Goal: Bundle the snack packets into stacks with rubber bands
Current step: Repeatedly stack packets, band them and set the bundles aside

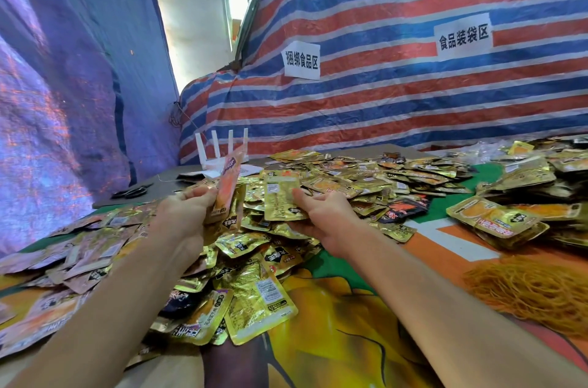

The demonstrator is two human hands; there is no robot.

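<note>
Loose packets (248, 301) litter the surface (350, 324); left hand (184, 206) grips a small stack (227, 190), right hand (321, 212) pinches a gold packet (281, 197); rubber bands (534, 289) untouched.

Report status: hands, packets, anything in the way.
Left hand grips upright packets. Right hand holds a gold packet. Rubber bands heaped at right, untouched. Loose packets piled under both hands.

Glossy gold foil packets (251, 292), woven plastic tarp (413, 101), paper signs (301, 60)

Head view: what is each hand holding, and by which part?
Left hand grips an upright orange packet near its lower end; right hand pinches a gold packet by its right edge.
</note>
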